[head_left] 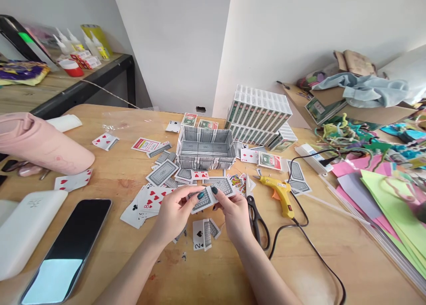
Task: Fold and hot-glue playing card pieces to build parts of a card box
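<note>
so the landmark here is the open card box, a rectangular tray thing built out of grey-backed playing cards, sitting upright on the wooden table. just on the near side of the box, both hands are up off the tabletop: the left hand has one end of a grey-backed playing card pinched between thumb and fingers, and the right hand is pinching the other end, patterned side up. can't really tell if it's a single card or a couple together. nearer than the box, below the hands, there's a two of spades lying face up with a narrow card strip over it. left of the box and a bit nearer is a messy pile of face-up cards, then a black-screened phone further out that way. right of the box and nearer, some black-handled scissors lie just beside a yellow glue gun with its cord trailing off. behind the box to the right is a big stack of card decks, and well off to its right are coloured paper sheets.
</note>
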`<state>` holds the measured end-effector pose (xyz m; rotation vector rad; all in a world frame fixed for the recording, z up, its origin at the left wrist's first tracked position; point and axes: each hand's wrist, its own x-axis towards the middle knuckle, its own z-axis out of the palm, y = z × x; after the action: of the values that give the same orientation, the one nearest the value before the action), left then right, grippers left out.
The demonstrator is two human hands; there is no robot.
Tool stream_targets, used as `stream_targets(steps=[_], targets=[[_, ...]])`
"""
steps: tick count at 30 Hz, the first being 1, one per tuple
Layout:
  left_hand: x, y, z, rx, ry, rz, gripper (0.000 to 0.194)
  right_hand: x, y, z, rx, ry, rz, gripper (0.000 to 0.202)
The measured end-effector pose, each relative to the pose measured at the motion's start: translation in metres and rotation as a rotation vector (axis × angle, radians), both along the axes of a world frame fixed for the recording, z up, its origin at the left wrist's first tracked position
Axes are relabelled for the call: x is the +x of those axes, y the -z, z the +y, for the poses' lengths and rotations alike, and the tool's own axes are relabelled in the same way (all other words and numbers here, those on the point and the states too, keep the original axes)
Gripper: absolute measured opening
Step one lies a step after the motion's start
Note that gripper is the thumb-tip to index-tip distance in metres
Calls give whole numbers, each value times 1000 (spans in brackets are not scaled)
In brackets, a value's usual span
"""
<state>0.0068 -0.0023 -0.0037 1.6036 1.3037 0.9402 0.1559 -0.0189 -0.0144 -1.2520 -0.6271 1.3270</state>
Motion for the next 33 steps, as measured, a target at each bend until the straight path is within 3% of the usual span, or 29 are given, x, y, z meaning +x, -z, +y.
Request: stream_targets(steps=[15,33], targets=[[0,5,0,-15,-17,-15,20,-1,3,-2,8,-55,77,21],[0,-3,1,-125,-49,-52,20,-3,-3,0,-23,-102,49,25]])
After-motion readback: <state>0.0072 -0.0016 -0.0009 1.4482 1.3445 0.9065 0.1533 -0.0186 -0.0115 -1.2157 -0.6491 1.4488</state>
